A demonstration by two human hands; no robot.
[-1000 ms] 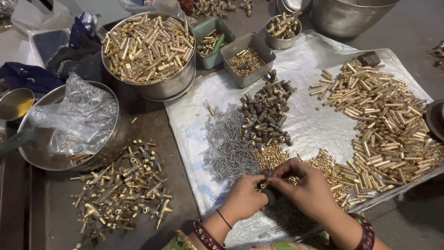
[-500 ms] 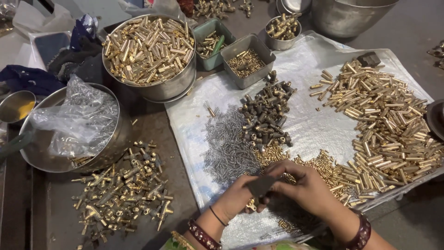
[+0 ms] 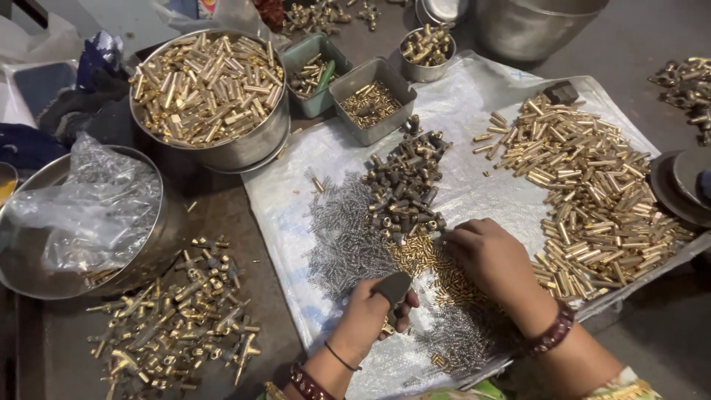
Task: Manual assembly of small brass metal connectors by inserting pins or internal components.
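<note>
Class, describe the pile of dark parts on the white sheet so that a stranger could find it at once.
Start at the white sheet covering the worktop. Near its middle, just beyond the right hand, lies the pile of dark parts. Its short, dark brown-grey cylinders stand apart from the silvery springs on one side and the bright brass tubes on the other.

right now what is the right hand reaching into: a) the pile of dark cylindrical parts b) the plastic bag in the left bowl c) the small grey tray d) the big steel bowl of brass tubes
a: the right hand has its fingertips at the near edge of the pile of dark cylindrical parts on the white sheet, far from the bowls.
</note>
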